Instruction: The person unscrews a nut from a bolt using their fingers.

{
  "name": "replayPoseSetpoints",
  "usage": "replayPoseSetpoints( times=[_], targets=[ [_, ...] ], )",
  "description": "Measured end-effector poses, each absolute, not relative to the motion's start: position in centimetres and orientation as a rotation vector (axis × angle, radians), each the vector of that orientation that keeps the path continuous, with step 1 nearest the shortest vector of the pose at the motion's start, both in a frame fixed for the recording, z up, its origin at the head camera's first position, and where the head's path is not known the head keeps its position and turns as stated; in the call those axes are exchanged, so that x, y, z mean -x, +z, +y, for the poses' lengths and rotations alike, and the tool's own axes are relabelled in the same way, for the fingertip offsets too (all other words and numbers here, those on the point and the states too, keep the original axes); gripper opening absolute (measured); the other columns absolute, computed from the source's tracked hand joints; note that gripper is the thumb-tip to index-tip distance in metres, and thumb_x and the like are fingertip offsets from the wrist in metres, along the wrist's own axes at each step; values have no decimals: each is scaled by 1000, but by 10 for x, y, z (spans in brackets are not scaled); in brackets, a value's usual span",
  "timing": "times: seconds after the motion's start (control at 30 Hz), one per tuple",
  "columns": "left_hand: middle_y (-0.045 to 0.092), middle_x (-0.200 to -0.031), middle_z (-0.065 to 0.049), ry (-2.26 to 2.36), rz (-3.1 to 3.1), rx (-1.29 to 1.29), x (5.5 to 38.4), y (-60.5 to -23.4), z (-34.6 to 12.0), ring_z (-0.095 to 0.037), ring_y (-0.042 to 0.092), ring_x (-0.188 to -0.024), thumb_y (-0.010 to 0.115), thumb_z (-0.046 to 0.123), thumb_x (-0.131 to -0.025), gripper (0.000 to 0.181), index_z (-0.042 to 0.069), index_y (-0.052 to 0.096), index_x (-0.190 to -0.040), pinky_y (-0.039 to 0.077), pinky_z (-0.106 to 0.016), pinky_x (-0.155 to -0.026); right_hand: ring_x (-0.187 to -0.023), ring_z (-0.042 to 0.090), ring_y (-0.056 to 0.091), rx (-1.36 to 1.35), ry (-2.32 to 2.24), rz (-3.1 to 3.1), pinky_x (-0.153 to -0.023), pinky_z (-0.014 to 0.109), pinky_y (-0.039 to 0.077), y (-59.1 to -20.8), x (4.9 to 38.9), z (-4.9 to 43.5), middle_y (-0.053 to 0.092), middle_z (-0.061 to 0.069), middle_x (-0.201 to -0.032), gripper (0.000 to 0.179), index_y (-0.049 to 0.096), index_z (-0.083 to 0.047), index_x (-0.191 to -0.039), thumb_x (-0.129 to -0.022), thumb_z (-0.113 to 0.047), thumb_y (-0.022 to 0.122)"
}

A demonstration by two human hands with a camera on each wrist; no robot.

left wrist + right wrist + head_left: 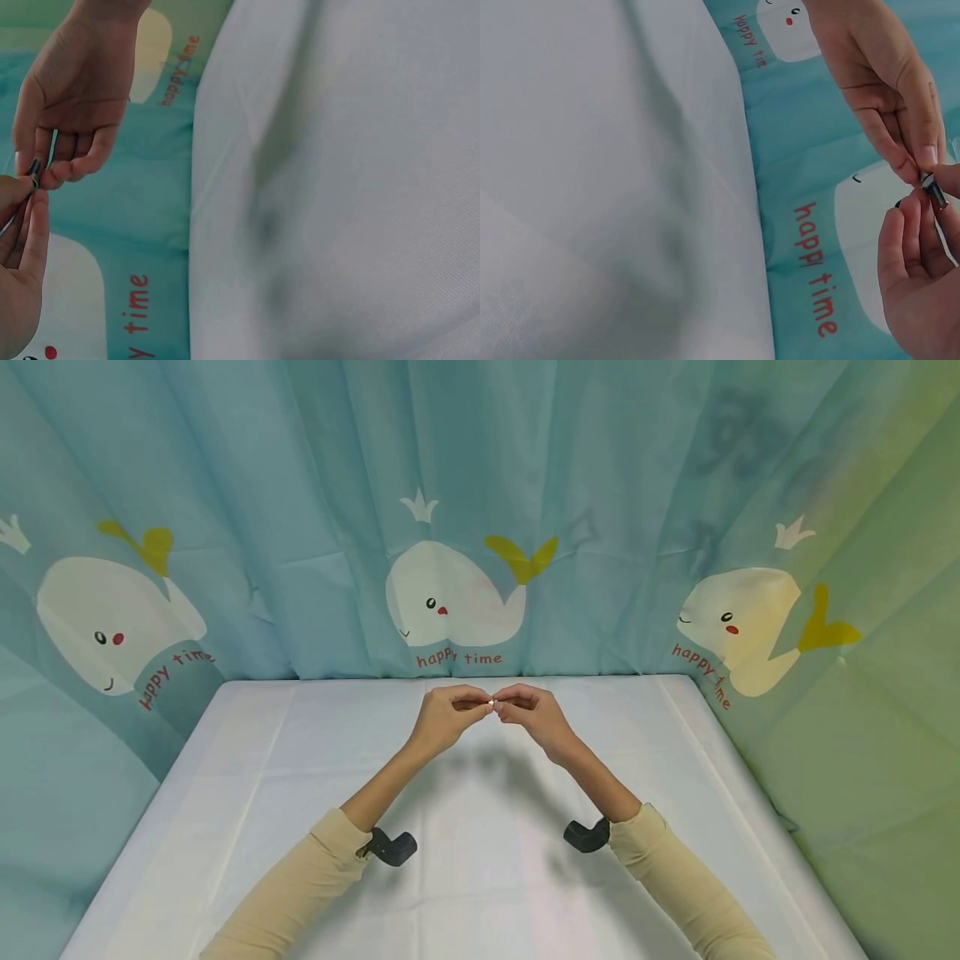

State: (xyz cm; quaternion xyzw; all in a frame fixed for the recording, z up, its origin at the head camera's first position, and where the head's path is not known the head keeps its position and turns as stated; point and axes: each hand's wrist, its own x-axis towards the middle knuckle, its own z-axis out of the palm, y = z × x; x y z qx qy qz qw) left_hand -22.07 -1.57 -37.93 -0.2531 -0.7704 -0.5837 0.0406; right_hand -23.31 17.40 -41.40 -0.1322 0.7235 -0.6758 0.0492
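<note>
Fingertips [477, 695] of the bare left hand [441, 718] and right hand [542, 718] meet, nearly closed, pinching a small silver metal threaded bolt [491, 702] above the white cloth-covered table [457, 885], near the middle of its far edge, in the head view. From the left wrist, the bolt sits between both hands' fingers against the teal whale-print curtain [150, 202]. From the right wrist, its thread slants down-right from a shiny metal ring [928, 181].

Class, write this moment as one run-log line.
left hand: pinches bolt | right hand: pinches bolt | place: above white table
</note>
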Motion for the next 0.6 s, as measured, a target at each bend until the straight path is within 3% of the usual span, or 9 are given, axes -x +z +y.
replayPoseSetpoints(
  times=[0.13,0.33,0.47,0.6],
  targets=[
    [68,-89,-14,-1792,-2352,775,221,-381,-16,-24,65,-81,68,4,-82,13,-4,69,-93,53,-27,-70,-90,26,60,428,-2059,2204,-81,34,51,-415,233,175,63,10,-100,24,62,2,-106,-85,-8,66],
    [68,-90,-14,-1793,-2372,759,222,-382,-16,-23,65,-81,68,3,-83,14,-4,69,-94,53,-26,-70,-87,27,59,478,-2036,2236,-78,39,51,-416,234,174,59,11,-105,29,60,-1,-110,-83,-10,68],
    [68,-89,-12,-1785,-2365,756,229,-391,-15,-22,65,-80,69,7,-83,14,-2,70,-94,53,-27,-70,-90,33,58,406,-2018,2255,-78,40,51,-416,234,174,59,11,-105,35,58,-5,-116,-86,-20,66],
    [69,-87,-6,-1773,-2354,748,241,-407,-14,-16,65,-78,70,12,-82,13,4,71,-92,53,-28,-69,-88,35,58,276,-1988,2268,-77,35,52,-417,235,173,63,11,-97,36,63,-5,-107,-87,-34,64]
  ],
)
